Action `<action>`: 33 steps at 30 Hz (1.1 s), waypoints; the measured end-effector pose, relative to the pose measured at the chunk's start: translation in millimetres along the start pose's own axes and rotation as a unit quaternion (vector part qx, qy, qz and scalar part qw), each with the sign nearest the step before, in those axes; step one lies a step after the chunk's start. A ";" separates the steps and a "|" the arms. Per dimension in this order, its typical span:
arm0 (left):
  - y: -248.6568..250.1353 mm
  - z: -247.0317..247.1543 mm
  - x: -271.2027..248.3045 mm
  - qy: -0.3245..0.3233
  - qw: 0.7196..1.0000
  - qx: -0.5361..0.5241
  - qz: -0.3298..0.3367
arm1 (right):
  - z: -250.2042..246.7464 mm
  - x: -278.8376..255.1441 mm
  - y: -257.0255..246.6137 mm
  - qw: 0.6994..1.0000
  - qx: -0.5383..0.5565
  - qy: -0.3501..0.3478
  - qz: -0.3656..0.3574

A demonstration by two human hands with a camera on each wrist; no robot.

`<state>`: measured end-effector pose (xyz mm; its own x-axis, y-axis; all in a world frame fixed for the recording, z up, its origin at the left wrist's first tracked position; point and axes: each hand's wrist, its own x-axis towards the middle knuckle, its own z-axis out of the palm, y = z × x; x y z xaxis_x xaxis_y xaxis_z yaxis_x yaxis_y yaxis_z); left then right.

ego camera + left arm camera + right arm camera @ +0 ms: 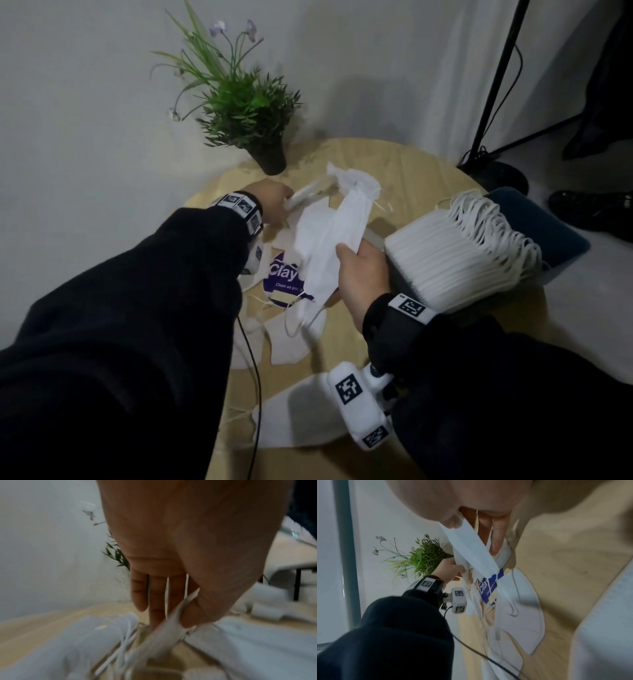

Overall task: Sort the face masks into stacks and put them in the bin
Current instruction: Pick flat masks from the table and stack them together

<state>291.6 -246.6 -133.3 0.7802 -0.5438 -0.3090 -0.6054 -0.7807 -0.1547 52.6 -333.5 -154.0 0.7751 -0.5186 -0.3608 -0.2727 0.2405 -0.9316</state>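
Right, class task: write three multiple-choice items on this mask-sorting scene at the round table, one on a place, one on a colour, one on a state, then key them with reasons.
1. Where does the tall stack of folded white face masks stand?
A. on the floor
B. at the round wooden table's right side, beside the dark blue bin
C. behind the plant

2. What colour is the small pot of the green plant?
A. black
B. red
C. white

3. What is the right hand doing?
A. resting flat on the table
B. pointing at the wall
C. gripping a bunch of white masks

Key: 1 B, the head view shows the stack against the bin at the table's right edge. 2 A, the pot is dark black. 3 C, thumb and fingers close on the masks, while the left hand pinches another mask.
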 end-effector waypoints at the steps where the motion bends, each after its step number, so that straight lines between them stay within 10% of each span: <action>1: -6.0 -1.5 -12.1 -0.011 1.000 -0.019 -0.015 | 0.0 -4.4 -2.5 1.000 -0.004 -0.005 0.001; 8: -35.1 -25.8 -143.9 0.078 0.936 -0.320 -0.120 | -2.5 -19.7 -5.2 0.999 -0.003 -0.042 -0.002; 14: 11.1 1.2 -263.2 0.191 0.690 -0.678 -0.167 | 0.2 -39.2 -11.4 0.994 0.014 -0.111 0.000; 18: 52.4 43.4 -295.5 0.153 0.524 -0.815 -0.194 | -3.8 -53.7 -6.3 0.986 0.015 -0.164 -0.004; 23: 62.5 49.9 -290.4 0.134 0.448 -0.861 -0.201 | -14.7 -63.1 1.6 0.958 0.035 -0.284 0.010; 27: 62.0 46.9 -291.0 0.128 0.434 -0.876 -0.165 | -25.4 -61.3 1.5 0.965 0.001 -0.264 -0.009; 33: 43.2 39.1 -296.5 0.215 0.586 -0.771 -0.127 | -30.9 -57.1 -1.5 0.969 0.009 -0.246 0.015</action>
<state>28.0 -107.1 -85.0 0.9824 -0.1187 -0.1440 0.1421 -0.0241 0.9896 -8.9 -329.6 -133.4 0.9460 -0.0588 -0.3187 -0.2929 0.2656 -0.9185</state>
